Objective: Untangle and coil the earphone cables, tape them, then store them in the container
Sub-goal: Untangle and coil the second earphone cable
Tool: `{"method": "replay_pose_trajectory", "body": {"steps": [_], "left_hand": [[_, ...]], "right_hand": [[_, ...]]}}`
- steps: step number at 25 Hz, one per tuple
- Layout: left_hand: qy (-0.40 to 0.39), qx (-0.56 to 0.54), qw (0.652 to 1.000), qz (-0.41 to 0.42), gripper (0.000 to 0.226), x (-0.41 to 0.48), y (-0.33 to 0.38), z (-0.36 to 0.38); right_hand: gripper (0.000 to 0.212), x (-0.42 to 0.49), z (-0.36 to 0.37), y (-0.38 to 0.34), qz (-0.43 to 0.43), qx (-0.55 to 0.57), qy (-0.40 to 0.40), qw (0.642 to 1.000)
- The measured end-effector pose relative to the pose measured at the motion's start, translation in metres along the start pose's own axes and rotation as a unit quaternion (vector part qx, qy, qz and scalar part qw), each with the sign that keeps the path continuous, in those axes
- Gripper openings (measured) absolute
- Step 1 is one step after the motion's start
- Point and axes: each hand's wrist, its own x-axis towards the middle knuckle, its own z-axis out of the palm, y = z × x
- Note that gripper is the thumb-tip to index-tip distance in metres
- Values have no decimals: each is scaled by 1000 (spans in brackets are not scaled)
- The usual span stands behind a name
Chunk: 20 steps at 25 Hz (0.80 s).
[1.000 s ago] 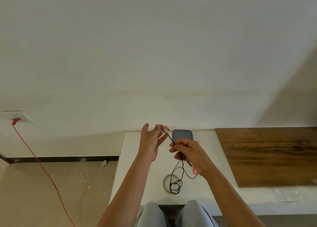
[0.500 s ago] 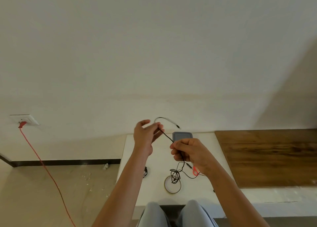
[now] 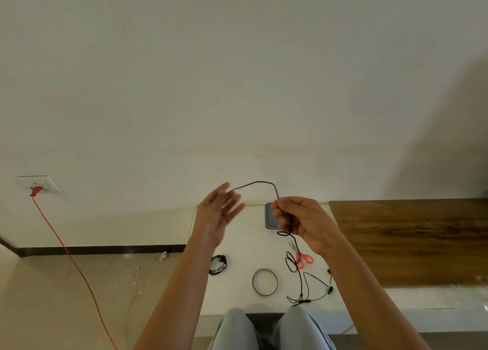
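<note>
While the thin black earphone cable (image 3: 260, 182) is held up above the white tabletop (image 3: 235, 294), it is pinched between the thumb and curled fingers of the right hand (image 3: 306, 223). From that pinch, a short length arches upward and across to the fingertips of the left hand (image 3: 220, 213), whose fingers are stretched out and spread, the palm turned toward the right hand. The fingers are blurred, and whether the cable end is touched by them cannot be told. Below the right hand the cable hangs in small loops, and its lower end, with the earbuds, is laid on the tabletop near the front edge. A grey rounded-square container (image 3: 268, 215) is seen at the back of the table, partly hidden behind the right hand. A ring of tan tape (image 3: 264, 294) is laid flat between the knees and the container, with red-handled scissors (image 3: 306, 260) just beside the hanging loops. A second black cable, bundled (image 3: 218, 264), is placed near the left forearm. A brown wooden board (image 3: 409, 238) is laid to the right.
</note>
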Motion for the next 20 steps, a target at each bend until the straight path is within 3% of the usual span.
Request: {"method": "replay_pose_trajectory", "body": {"steps": [3,6,9,13,20], "left_hand": [[-108,86,988,-73,25,-20,-15,22],[-153,148,975,-63,28,-28,-20,31],[-135,158,978,-18,23,-25,-13,30],[-92,207,974,15,33,-24,-6,33],[-8,113,990,83,22,-10,16,19]], "right_hand": [[18,7,18,0,2,-50,7,999],[20,11,25,-2,13,-67,22,997],[21,12,25,-2,21,-102,28,994],[21,11,24,3,24,-121,-9,992],[21,3,2,9,41,-93,-40,994]]}}
